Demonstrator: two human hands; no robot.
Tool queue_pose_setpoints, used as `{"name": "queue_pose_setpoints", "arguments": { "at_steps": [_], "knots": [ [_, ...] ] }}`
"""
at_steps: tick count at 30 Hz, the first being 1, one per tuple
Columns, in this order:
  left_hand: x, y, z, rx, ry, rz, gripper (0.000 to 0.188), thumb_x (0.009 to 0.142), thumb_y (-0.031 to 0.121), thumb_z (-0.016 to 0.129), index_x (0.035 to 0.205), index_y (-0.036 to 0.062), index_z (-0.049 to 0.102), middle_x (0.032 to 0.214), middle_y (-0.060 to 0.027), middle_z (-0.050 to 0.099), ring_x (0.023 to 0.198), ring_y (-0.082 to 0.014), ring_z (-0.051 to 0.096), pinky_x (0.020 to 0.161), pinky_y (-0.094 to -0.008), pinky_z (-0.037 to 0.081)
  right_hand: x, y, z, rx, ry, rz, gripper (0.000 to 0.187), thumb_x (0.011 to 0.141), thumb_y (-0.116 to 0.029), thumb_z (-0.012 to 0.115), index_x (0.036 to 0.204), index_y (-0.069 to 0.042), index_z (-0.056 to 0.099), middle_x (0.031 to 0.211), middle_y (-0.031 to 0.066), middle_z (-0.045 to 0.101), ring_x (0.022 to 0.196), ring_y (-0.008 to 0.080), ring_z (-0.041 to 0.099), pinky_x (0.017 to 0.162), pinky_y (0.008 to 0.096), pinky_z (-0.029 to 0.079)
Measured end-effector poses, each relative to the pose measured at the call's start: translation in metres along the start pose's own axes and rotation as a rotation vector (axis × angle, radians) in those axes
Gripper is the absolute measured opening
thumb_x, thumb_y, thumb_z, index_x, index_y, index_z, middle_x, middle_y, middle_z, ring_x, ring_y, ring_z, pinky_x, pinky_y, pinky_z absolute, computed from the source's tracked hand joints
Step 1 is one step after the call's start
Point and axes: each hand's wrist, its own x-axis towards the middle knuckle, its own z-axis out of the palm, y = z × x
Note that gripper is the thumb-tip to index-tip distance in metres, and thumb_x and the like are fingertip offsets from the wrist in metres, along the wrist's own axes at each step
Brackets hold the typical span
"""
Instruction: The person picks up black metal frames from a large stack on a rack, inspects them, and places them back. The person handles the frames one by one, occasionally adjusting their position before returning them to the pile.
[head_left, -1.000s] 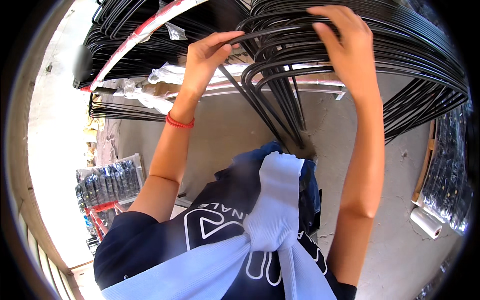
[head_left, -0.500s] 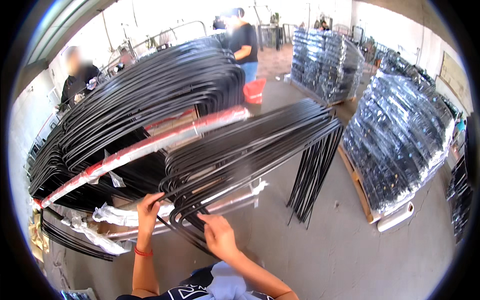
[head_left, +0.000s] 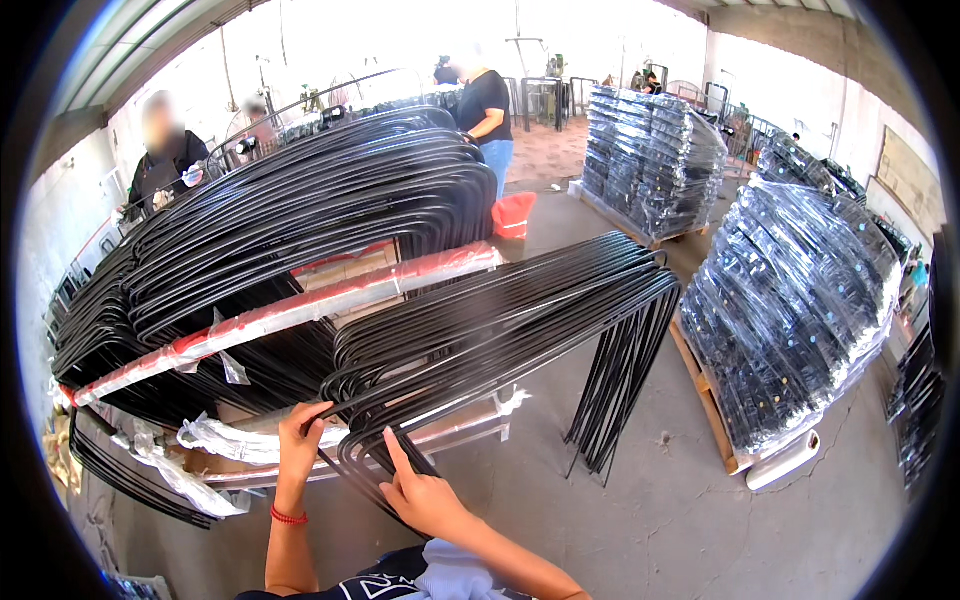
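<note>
A bundle of black bent metal tubes [head_left: 500, 297] lies in front of me, its far legs hanging down on the right. At the near left end, my left hand [head_left: 298, 440] is closed around one of these tubes by its bend. My right hand [head_left: 428, 498] is just to the right, beside the bundle's near hanging legs. Its index finger is stretched out toward the tubes, and the other fingers are partly bent. Whether that fingertip touches a tube is not clear.
A larger stack of bent black tubes [head_left: 300, 190] rises behind a red-and-silver wrapped rail [head_left: 300, 315]. Film-wrapped stacks [head_left: 790, 310] stand on pallets at the right, a white roll [head_left: 783, 460] below. Two people [head_left: 487, 110] [head_left: 165, 150] stand beyond, near a red bucket [head_left: 513, 215].
My right hand's index finger has straightened, away from its earlier curled pose. My left hand keeps its hold on the tube. The whole view has shifted slightly, with the scene now lower.
</note>
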Motion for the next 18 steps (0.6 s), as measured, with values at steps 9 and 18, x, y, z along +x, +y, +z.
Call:
{"name": "queue_pose_setpoints", "arguments": {
  "at_steps": [9,18],
  "knots": [
    [0.003,0.009,0.003,-0.011,0.0,-0.062,0.03,0.078,-0.009,0.05,0.103,-0.0007,0.063,0.085,-0.0038,0.052,0.077,-0.01,0.048,0.069,-0.0193,0.036,0.009,0.008,0.008,-0.027,0.003,-0.001,0.079,0.083,-0.016,0.055,0.141,-0.002,0.002,0.057,0.0089,0.059,0.052,0.0316,0.058,0.049,0.0411,0.046],
    [0.007,0.009,0.001,0.003,-0.007,-0.108,0.029,0.078,-0.009,0.049,0.102,-0.0023,0.063,0.088,-0.0052,0.054,0.081,-0.0113,0.049,0.072,-0.0199,0.036,0.014,0.011,0.008,-0.056,0.022,-0.017,0.08,0.083,-0.018,0.056,0.14,0.0,0.003,0.053,0.0126,0.057,0.048,0.034,0.057,0.046,0.0424,0.046]
  ]
}}
